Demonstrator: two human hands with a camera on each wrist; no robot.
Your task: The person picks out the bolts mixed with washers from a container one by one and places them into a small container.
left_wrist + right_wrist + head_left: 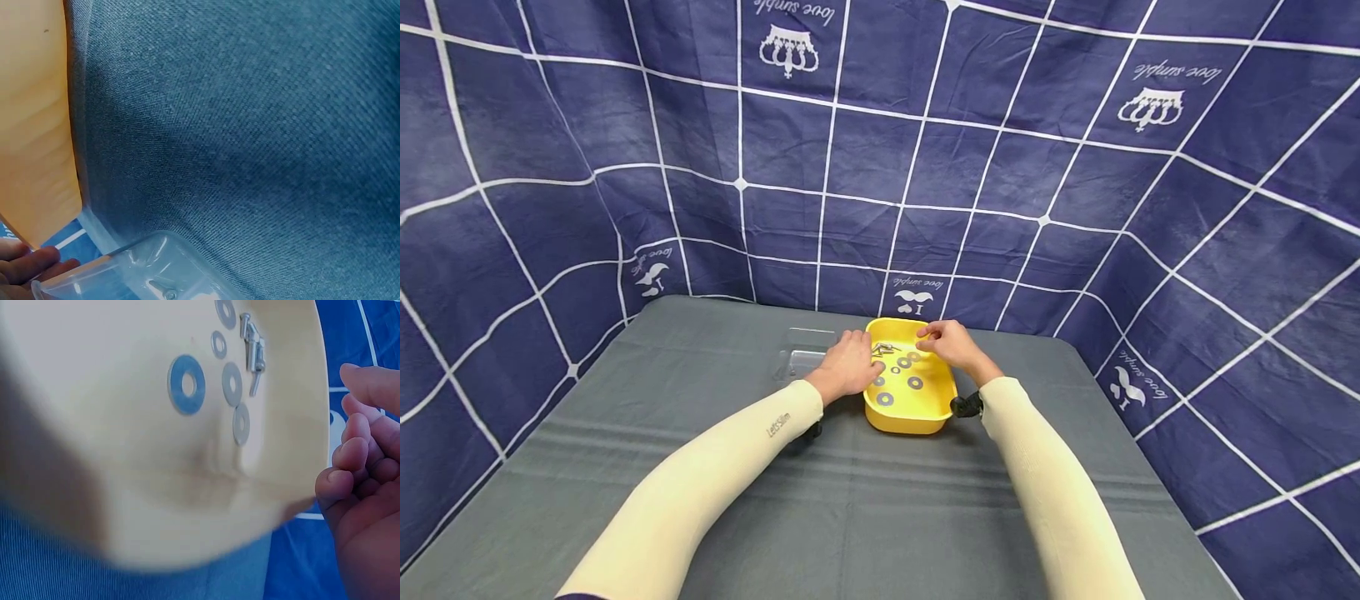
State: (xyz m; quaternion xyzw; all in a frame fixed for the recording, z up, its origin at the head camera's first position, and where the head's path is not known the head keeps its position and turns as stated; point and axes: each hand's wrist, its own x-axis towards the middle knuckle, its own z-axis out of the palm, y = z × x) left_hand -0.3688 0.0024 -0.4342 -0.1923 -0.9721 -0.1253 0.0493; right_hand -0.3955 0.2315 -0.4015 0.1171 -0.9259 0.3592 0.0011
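Observation:
A yellow plastic bin (910, 423) stands on the table, holding several flat metal washers (915, 383) and a small cluster of bolts (883, 349). At its left wall, my left hand (847, 364) grips the rim, thumb over the inside and fingers along the outer side. Its fingertips show at the lower left of the left wrist view, beside a clear plastic box (165, 250). My right hand (951, 343) hovers over the bin's far right part. In the right wrist view its fingers (353, 453) curl loosely, thumb apart from them, nothing visible between.
The clear box (805, 360) sits on the grey tablecloth (760, 533), left of the bin. Behind the table and along both sides hangs a blue curtain (865, 150) with white grid lines. A black wrist camera (966, 405) is close to the bin's right wall.

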